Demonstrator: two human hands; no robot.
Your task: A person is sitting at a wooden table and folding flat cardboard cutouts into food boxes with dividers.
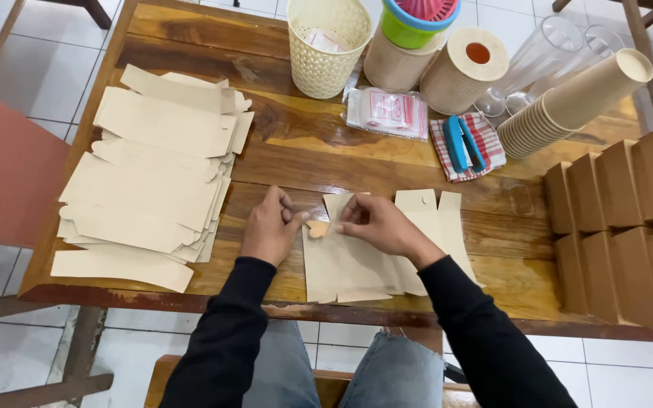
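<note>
both hands, left hand [269,227] and right hand [376,223], pinching one flat kraft box blank [341,261]. stack of blanks [153,181] left of grip, eight folded boxes [629,227] right. wooden table [304,143], white tiled floor [32,45].

Both arms reach forward in black sleeves, forearms angled inward so the hands meet near the middle. Left hand [270,227] is curled knuckles up, thumb and forefinger pinched together pointing right. Right hand [376,223] mirrors it, fingers bent, fingertips [344,219] pinching toward the left. Hands sit close, not touching.
</note>
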